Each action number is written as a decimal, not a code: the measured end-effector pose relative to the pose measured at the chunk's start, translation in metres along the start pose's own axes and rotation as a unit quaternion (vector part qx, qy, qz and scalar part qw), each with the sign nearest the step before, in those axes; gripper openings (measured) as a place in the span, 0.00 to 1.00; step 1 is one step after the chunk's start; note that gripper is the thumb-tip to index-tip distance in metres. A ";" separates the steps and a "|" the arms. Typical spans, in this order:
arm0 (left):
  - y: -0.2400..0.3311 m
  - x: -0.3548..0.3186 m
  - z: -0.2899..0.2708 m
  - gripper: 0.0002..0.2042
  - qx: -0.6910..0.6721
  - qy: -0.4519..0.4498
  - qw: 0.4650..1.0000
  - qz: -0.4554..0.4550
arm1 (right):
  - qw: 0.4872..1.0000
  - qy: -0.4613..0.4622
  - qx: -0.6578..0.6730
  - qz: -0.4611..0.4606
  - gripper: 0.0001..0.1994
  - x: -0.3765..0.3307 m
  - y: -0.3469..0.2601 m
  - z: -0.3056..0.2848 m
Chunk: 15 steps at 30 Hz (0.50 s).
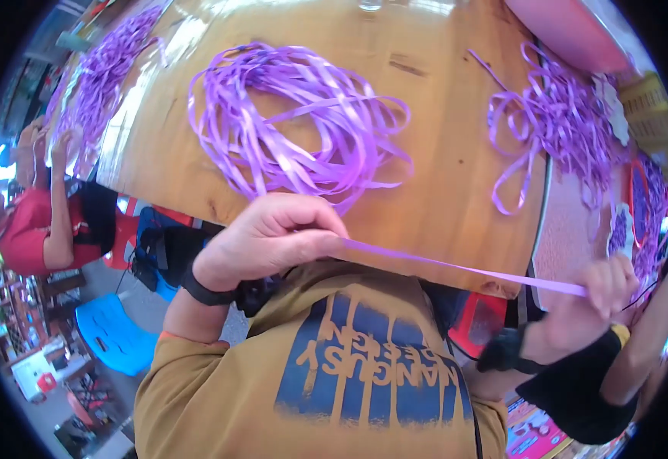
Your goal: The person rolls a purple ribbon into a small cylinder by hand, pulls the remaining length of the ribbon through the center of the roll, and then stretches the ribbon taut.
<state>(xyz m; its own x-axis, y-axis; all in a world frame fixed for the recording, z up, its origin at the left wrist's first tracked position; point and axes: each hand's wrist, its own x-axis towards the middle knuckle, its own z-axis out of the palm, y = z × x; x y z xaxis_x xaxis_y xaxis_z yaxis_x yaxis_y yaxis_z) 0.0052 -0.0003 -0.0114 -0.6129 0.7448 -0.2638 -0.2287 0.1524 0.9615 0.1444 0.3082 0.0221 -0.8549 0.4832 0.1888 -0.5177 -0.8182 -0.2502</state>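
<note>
A strip of shiny purple ribbon (pixel 456 268) is stretched taut between my two hands, in front of my chest. My left hand (pixel 273 233) pinches its left end between thumb and fingers, at the table's near edge. Off to the right, my right hand (pixel 598 294) grips the other end, its fingers curled and slightly blurred. Just beyond my left hand lies a large loose coil of purple ribbon (pixel 361 130) on the wooden table. Whether the stretched strip joins that coil, I cannot tell.
The glossy wooden table (pixel 449 176) spreads ahead. A tangled purple ribbon heap (pixel 563 122) hangs over its right edge, another ribbon pile (pixel 112 69) lies far left. A person in red (pixel 32 229) works at the left. Blue chair (pixel 116 333) stands lower left; a pink basin (pixel 571 30) sits upper right.
</note>
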 end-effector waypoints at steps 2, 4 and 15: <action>-0.006 -0.016 -0.018 0.03 0.031 0.049 0.998 -0.004 | 0.997 -0.010 -0.053 -0.060 0.06 0.004 -0.045 -0.021; -0.002 -0.033 -0.033 0.04 0.035 0.086 0.994 -0.065 | 0.982 0.018 -0.141 -0.122 0.08 -0.001 -0.091 -0.042; 0.001 -0.076 -0.079 0.05 0.187 0.086 0.976 0.063 | 0.823 0.324 -0.385 -0.264 0.14 -0.045 -0.176 -0.118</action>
<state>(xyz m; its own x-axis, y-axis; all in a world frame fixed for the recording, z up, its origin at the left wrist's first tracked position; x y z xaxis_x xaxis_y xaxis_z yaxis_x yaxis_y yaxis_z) -0.0085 -0.1084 0.0031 -0.7437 0.6577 -0.1197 0.1297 0.3176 0.9393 0.2702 0.4677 -0.0546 -0.2123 0.9770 -0.0198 -0.4778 -0.1215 -0.8700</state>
